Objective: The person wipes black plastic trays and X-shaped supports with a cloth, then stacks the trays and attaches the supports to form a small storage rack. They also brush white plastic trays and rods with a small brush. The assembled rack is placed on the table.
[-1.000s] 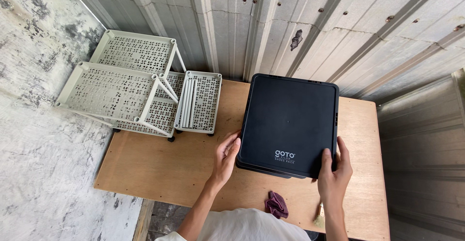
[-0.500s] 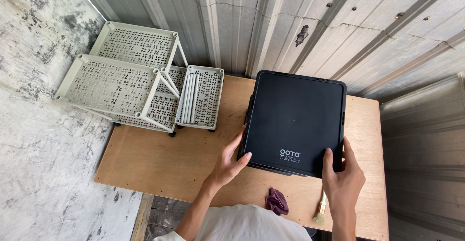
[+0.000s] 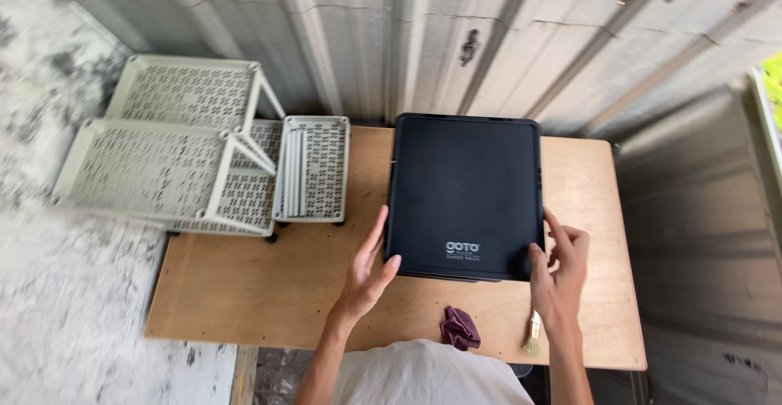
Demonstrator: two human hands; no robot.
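A flat black rectangular tray (image 3: pixel 464 189) lies on the wooden table (image 3: pixel 261 279), its light logo toward me. My left hand (image 3: pixel 368 268) rests open against the tray's near left edge, fingers spread. My right hand (image 3: pixel 559 268) touches the tray's near right corner with its fingertips and grips nothing. Neither hand holds anything.
A pale green perforated tiered rack (image 3: pixel 187 157) stands at the table's left end, partly over the edge. A dark purple cloth (image 3: pixel 461 328) and a small brush (image 3: pixel 533 333) lie near the front edge. A corrugated metal wall (image 3: pixel 456 39) runs behind the table.
The black tray, gripped at its near edge a second ago, now lies flat on the table. Both hands have loosened from its edges and the fingers have spread.
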